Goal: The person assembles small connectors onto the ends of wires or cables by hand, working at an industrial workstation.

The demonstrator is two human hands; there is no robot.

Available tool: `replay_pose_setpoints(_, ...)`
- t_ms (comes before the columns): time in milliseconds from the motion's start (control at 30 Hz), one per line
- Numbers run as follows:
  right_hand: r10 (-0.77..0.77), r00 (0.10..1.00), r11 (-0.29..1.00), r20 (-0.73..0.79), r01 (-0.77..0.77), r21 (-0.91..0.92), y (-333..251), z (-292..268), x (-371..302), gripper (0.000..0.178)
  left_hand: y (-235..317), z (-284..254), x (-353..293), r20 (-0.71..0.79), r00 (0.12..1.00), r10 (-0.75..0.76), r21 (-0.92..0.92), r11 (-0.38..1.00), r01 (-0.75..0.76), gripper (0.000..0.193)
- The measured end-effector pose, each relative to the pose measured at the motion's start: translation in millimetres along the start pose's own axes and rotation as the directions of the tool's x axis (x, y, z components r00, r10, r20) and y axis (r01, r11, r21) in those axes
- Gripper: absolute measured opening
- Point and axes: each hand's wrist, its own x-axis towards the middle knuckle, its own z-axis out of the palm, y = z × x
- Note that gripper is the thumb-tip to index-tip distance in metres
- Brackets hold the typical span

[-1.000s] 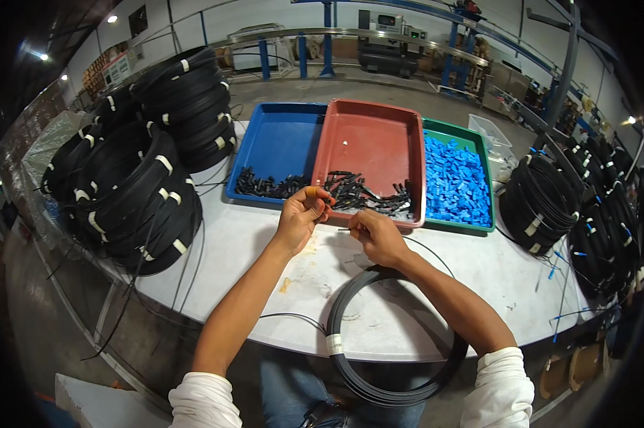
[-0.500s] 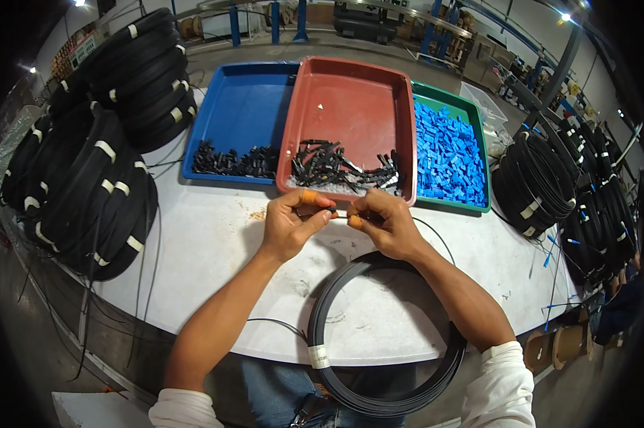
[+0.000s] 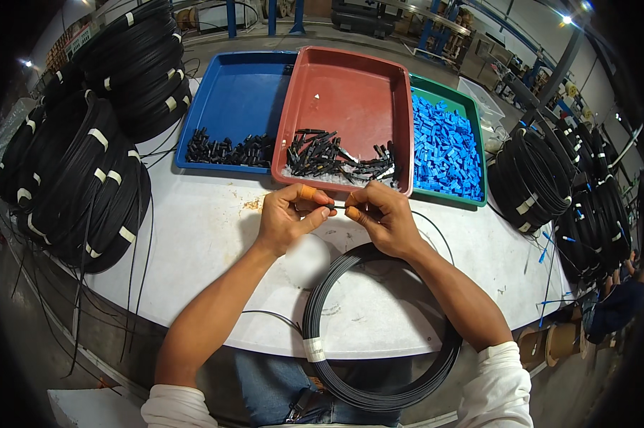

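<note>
Above the white table, just in front of the red tray, both my hands meet fingertip to fingertip. My left hand [image 3: 285, 218] pinches a small black piece, mostly hidden by the fingers; its exact kind cannot be made out. My right hand [image 3: 387, 222] grips the end part of a thin black cable [image 3: 436, 227], which bridges the short gap between the fingertips. From the right hand the cable curves back to a black cable coil [image 3: 312, 307] lying below my hands, partly over the table's front edge. Orange tape wraps fingers on both hands. A white label [image 3: 313, 349] circles the coil.
A blue tray [image 3: 229, 78] and a red tray [image 3: 350, 64] hold small black parts. The green tray [image 3: 446, 87] contains blue pieces [image 3: 443, 150]. Black cable coils [image 3: 72, 185] are stacked at left, more coils [image 3: 528, 182] at right. The white table [image 3: 208, 264] curves toward me.
The view has tilted slightly, so trays and table sit higher in the picture. My right fingers have closed more firmly round the cable near the left fingertips.
</note>
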Motion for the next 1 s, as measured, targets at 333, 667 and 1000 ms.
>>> replay_pose_setpoints(333,-0.123,0.992,0.987,-0.013,0.121,-0.110,6.1,6.1,-2.3,0.020,-2.4,4.7,-5.3,0.011,0.995,-0.096,0.228,0.969,0.091,0.014)
replay_pose_setpoints(667,-0.172,0.985,0.983,0.029,0.173,-0.067,14.6,6.8,0.9,0.019,2.5,12.6,0.6,-0.058,0.985,-0.163,0.157,0.973,0.170,0.080)
replay_pose_setpoints(1000,-0.127,0.991,0.988,0.044,0.130,-0.085,11.8,7.8,0.5,0.029,84.4,72.3,-62.7,0.259,0.918,-0.301,0.879,0.467,-0.095,0.085)
